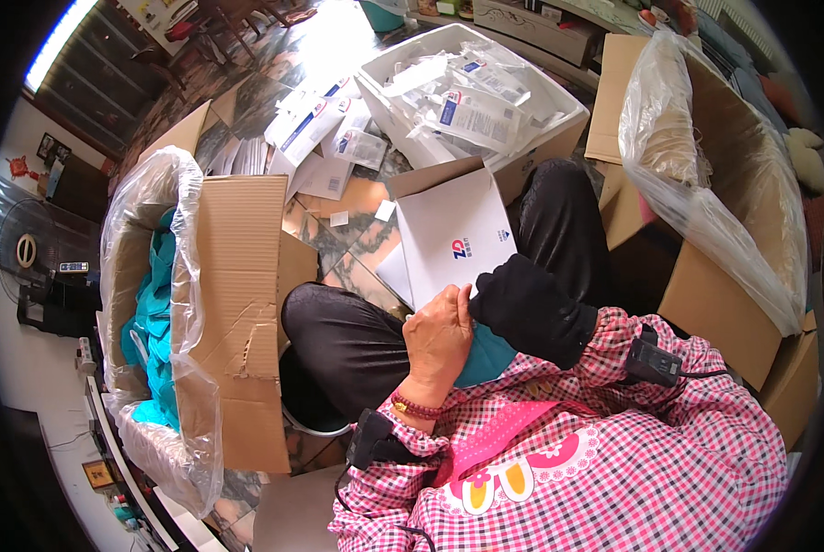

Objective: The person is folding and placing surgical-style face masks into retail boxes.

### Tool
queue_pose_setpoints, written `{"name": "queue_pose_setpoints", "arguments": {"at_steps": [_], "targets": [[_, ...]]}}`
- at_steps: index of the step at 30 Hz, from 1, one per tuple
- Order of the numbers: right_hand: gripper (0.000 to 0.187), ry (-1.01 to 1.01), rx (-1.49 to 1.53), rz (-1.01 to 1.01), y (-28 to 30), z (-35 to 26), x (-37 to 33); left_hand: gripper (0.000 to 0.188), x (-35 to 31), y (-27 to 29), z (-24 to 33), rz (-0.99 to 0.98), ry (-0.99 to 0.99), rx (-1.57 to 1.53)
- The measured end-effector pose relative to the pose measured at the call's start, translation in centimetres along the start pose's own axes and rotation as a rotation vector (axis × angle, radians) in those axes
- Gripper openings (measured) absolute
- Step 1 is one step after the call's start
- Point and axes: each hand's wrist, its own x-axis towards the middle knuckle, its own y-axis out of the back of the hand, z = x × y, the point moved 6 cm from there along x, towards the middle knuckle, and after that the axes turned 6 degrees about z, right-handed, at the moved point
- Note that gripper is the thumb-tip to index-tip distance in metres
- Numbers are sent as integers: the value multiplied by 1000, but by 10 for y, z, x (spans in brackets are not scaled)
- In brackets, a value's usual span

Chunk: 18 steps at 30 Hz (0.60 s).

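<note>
Where the two hands meet above the lap, we record a teal, soft sheet of fabric-like material (pixel 486 359) extending from beneath them toward 6 o'clock. Because the hands cover its upper part, we cannot establish its long axis. It lies at 4 o'clock from the left hand (pixel 438 333), which is bare and wears a dark red beaded bracelet (pixel 415 407), and at 7 o'clock from the right hand (pixel 529 304), which is covered in black cloth.

We find the left hand narrow, its fingers curled and its thumb side against the right hand. The right hand is bunched, its fingers hidden by the covering; we cannot tell what either grips.

At 12 o'clock, just beyond the hands, we note a white rectangular cardboard box (pixel 458 241). Its raised flap is at the far end and its printed face is upward; its side edges run roughly from 11 to 5 o'clock.

We observe at 9 o'clock a brown, plastic-lined carton (pixel 244 313) containing teal material (pixel 159 331); at 1 o'clock, a white rectangular bin (pixel 384 97) of printed clear-and-white pouches (pixel 476 118); and at 2 o'clock, a second brown lined carton (pixel 730 308).
</note>
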Motion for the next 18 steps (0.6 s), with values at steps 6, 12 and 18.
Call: {"name": "queue_pose_setpoints", "arguments": {"at_steps": [6, 12, 18], "targets": [[6, 130, 215, -66, 12, -10, -7, 30, -6, 2, -8, 42, -24, -18], [10, 372, 457, 108, 35, -53, -54, 40, 1, 18, -98, 167, 217, -20], [15, -296, 789, -59, 17, 9, -20, 39, 26, 60, -65, 16, 203, -436]]}}
